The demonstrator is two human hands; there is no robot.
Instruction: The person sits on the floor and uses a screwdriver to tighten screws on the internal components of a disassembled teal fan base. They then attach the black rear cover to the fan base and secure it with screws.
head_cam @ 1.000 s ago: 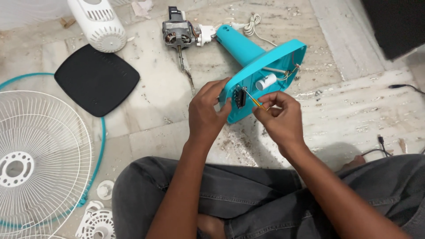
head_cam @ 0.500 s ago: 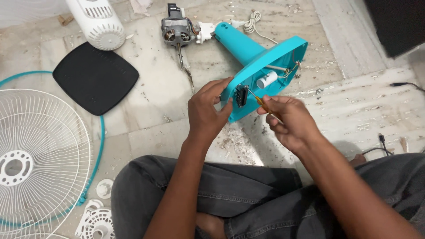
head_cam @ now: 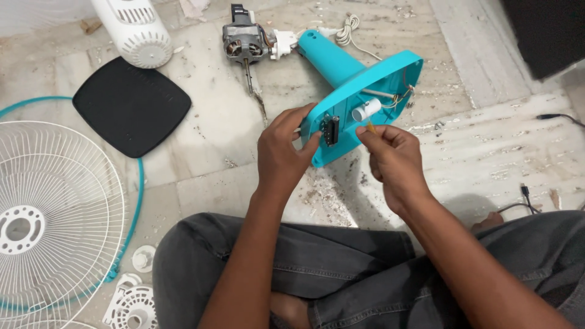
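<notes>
Base: the teal fan base is lying tipped on the floor, underside turned up towards the person – its stem runs up-left, away from the hands.
Left hand: the left hand is closed on the base's near edge, beside the black switch block.
Right hand: the right hand is pinched shut on a thin orange tool (only the tip is seen), held just under the white capacitor – the nearer hand to it.
Change: half a second ago the tool was angled lower-left, by the switch block; it is now raised towards the capacitor.
</notes>
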